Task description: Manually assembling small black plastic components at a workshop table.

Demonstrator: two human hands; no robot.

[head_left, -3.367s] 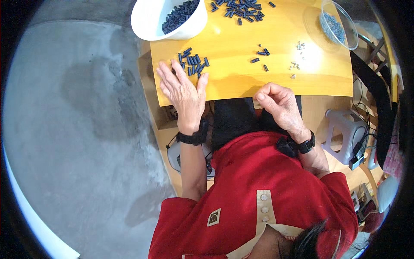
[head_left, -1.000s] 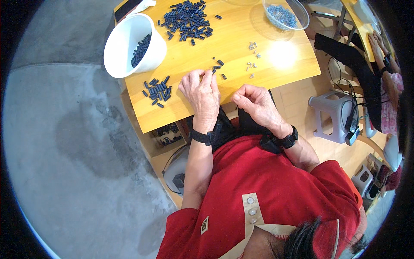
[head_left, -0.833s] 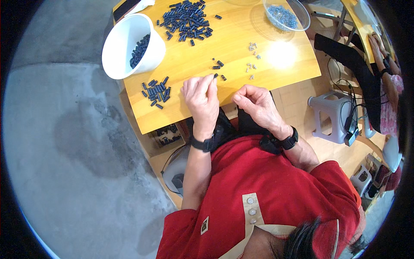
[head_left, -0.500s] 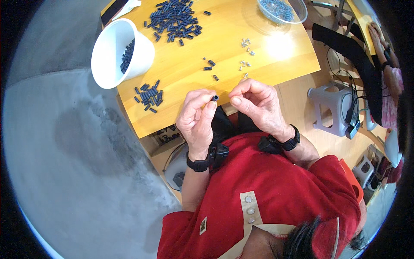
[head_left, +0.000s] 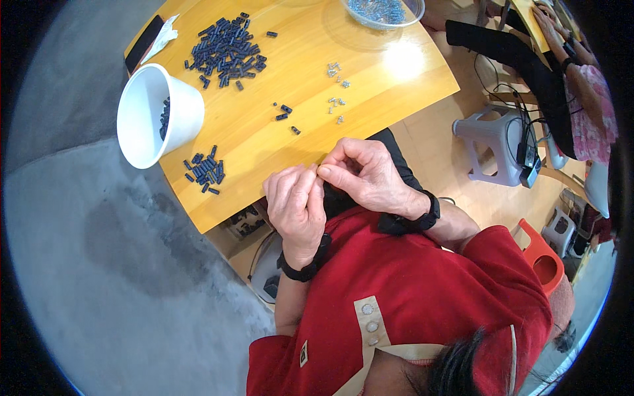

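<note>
Over the near edge of the yellow table (head_left: 244, 142), my left hand (head_left: 294, 208) and my right hand (head_left: 373, 178) meet at their fingertips. My left hand pinches a small black tube-shaped piece, seen half a second ago and now covered by the fingers. Thumb and forefinger of my right hand press together against the left fingertips; whatever they grip is too small to make out. Just beyond lie a few loose black pieces (head_left: 284, 113) and scattered small silvery screw-like parts (head_left: 337, 102). A small heap of black pieces (head_left: 208, 173) is left of my left hand.
A white tub (head_left: 188, 109) lies tilted at the table's left edge, black pieces inside. Behind it are a big pile of black pieces (head_left: 228, 53) and a crumpled tissue (head_left: 162, 41). A clear bowl holds bluish small parts (head_left: 376, 9). Right: a pale stool (head_left: 485, 125), another person's arm (head_left: 584, 92).
My right hand has closed in on the left, and their fingertips now touch. The black piece has gone out of sight between the fingers. The whole view has shifted a little.
</note>
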